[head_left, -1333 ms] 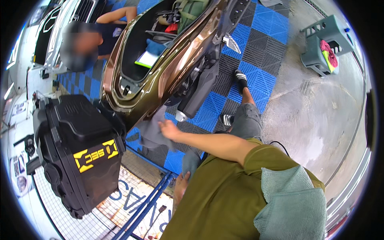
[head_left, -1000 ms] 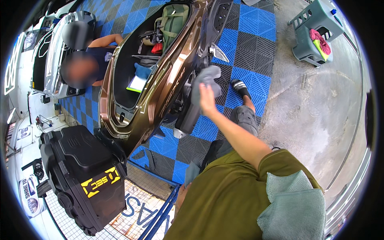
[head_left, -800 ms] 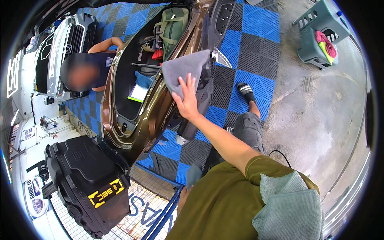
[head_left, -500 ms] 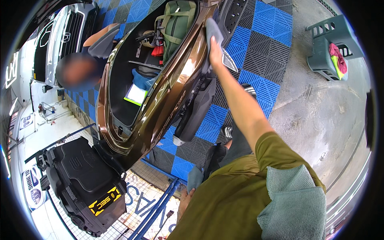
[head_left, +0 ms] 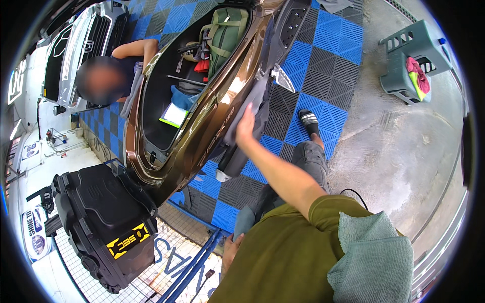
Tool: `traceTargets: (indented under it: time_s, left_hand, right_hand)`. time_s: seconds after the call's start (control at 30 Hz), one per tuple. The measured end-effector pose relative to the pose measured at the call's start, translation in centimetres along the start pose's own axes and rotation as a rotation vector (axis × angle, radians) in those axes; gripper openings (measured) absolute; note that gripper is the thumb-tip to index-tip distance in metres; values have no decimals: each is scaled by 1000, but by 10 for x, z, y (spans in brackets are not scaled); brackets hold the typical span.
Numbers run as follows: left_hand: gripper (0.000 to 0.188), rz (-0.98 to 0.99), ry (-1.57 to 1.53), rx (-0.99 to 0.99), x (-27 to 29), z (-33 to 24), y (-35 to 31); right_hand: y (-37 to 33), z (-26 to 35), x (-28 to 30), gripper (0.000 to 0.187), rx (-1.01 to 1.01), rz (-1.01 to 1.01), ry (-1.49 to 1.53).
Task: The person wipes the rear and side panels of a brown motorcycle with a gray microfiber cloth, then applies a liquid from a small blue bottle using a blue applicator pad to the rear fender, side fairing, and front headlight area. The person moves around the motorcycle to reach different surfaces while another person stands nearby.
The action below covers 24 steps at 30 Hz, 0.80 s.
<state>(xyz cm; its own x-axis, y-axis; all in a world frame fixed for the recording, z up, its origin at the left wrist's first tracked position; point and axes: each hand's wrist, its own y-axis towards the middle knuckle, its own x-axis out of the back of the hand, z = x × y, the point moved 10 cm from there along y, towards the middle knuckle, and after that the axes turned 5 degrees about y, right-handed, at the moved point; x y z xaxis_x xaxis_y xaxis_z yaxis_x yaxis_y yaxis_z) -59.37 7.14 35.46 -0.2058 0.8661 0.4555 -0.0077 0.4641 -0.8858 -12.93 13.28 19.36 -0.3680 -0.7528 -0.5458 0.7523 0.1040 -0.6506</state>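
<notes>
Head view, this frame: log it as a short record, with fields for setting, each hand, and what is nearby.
setting: brown scooter with its seat compartment open, on blue and black floor tiles
right hand: right hand pressing a grey cloth flat against the scooter's side panel
left hand: left hand low by the person's body, holding nothing visible
nearby: black case; green stool; towel on shoulder; another person at the scooter's far side

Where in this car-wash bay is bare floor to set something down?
Free: grey concrete floor between the blue-and-black checkered tile mat and the grey plastic basket. Crowded: the brown car's open boot, full of bags and tools.
</notes>
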Motion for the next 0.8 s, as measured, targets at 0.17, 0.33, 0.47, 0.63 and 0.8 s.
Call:
traceTargets:
  time_s: [0.17, 0.33, 0.47, 0.63, 0.8]
  left_hand:
    - [54, 120, -247, -1, 6, 32, 14]
    - [49, 218, -455, -40, 16, -17, 7]
    - [55, 171, -312, -474, 55, -113, -40]
    - [78, 236, -1088, -961, 82, -214, -147]
    - [66, -383, -447, -1370, 25, -328, -175]
  right_hand:
    - [-141, -26, 3, 61, -383, 209, 22]
    - [-180, 50, 34, 56, -849, 415, -134]
    - [-132, 164, 66, 52, -730, 387, -307]
    - [-102, 232, 22, 53, -202, 786, -940]
    - [-170, 191, -11, 69, -399, 1406, -1023]
